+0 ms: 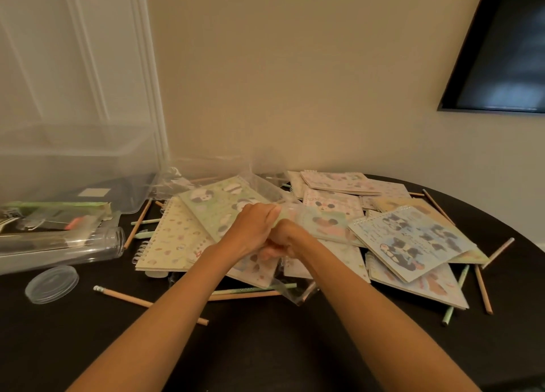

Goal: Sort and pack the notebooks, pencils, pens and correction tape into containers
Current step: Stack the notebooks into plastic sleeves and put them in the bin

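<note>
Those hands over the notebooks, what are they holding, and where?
Both the left hand and right hand pinch a clear plastic bag at its near edge.

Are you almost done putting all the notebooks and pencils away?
Not nearly. Nothing looks packed: the clear tube lies open beside its lid. The left hand and right hand meet over a clear plastic bag on the pile. The notebooks and pencils remain scattered on the table.
</note>
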### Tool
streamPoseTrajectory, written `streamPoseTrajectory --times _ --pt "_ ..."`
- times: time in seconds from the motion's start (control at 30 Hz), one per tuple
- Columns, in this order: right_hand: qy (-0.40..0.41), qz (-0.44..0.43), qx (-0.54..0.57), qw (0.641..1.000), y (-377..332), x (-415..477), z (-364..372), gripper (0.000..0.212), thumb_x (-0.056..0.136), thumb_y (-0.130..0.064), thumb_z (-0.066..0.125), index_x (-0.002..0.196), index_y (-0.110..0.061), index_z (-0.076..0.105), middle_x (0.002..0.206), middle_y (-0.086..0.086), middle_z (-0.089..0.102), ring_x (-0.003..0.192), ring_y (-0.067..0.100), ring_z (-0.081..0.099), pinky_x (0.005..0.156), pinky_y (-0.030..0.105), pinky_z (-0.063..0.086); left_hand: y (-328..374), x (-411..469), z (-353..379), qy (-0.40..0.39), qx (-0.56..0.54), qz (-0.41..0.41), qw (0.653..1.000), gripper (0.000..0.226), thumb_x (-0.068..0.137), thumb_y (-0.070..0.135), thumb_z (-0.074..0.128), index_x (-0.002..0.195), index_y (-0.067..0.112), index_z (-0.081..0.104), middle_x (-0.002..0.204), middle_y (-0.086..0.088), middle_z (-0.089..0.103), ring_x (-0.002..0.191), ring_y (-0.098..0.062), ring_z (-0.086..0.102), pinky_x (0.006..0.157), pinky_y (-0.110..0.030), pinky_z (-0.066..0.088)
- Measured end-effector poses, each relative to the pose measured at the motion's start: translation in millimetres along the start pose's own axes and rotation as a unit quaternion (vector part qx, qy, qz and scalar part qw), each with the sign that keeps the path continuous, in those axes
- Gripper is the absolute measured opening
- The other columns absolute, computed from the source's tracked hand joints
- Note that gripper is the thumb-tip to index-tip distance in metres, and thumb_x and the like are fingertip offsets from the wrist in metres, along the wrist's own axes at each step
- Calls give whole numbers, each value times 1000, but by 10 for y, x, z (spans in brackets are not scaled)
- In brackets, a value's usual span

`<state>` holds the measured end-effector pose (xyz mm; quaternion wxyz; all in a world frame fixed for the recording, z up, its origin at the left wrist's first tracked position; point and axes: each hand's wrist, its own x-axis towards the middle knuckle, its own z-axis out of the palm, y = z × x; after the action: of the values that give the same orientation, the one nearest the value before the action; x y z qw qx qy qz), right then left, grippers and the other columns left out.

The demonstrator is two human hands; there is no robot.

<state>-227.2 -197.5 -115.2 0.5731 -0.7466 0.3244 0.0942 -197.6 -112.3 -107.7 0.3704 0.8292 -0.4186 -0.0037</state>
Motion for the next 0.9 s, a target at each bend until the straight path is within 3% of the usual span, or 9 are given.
streamPoseTrajectory --times 0.1,0.17,0.23,0.33,0.43,0.6,0.7,0.8,0.9 --pt "-6 -6 -20 1000 68 -130 -79 16 95 -11 51 86 0 57 49 6 62 34 5 55 37 12 44 7 -14 3 -24 4 -27 999 39 98 16 36 63 4 48 64 -11 49 67 -25 43 64 -33 29" --pt "-10 -31 7 999 147 -222 -157 14 92 -5 55 103 2 60 72 7 65 56 8 63 61 16 55 57 -41 -30 -14 -22 -47 999 43 97 20 37 55 9 36 56 -7 39 60 -23 38 61 -33 29" --pt "-9 -29 -9 999 223 -284 -276 15 89 -8 60 102 0 62 84 5 65 75 10 63 85 25 52 112 -64 -45 -2 -27 -68 997 44 98 27 34 57 10 37 57 -6 39 60 -22 37 58 -33 27" --pt "22 -71 53 996 267 -366 -426 33 87 -3 63 117 8 56 114 17 65 107 21 63 95 30 50 136 -62 -17 20 17 -76 997 51 101 28 28 53 11 31 56 -5 35 71 -24 37 64 -36 28" --pt "0 -71 76 995 263 -390 -544 28 93 5 48 120 13 50 117 26 62 107 27 63 89 30 52 93 41 7 22 35 -93 995 44 98 18 29 55 10 28 58 -7 35 72 -25 38 62 -37 27" --pt "-35 -73 36 996 60 -430 -902 22 95 -12 51 98 7 63 80 18 71 61 14 68 61 17 56 168 394 20 23 64 -92 993 33 90 5 33 57 8 33 66 -12 45 72 -27 41 61 -34 27" --pt "-15 -79 51 995 -35 -285 -1242 28 95 -21 54 86 3 65 67 11 71 47 8 64 47 13 52 252 792 115 -3 82 -87 993 29 87 1 36 59 5 42 74 -17 53 73 -28 45 62 -31 32" --pt "77 -68 84 991 -58 37 -1584 21 93 -16 56 91 3 64 65 13 68 42 9 62 42 15 50 306 1265 277 -9 94 -88 992 23 88 2 36 70 -1 50 83 -20 58 83 -35 54 64 -30 34" --pt "237 -60 81 966 -8 519 -1907 10 91 -6 56 91 3 61 71 16 65 51 16 63 46 21 54 335 1650 470 -12 83 -104 991 27 93 6 36 81 -8 56 101 -27 61 95 -39 58 66 -36 40"
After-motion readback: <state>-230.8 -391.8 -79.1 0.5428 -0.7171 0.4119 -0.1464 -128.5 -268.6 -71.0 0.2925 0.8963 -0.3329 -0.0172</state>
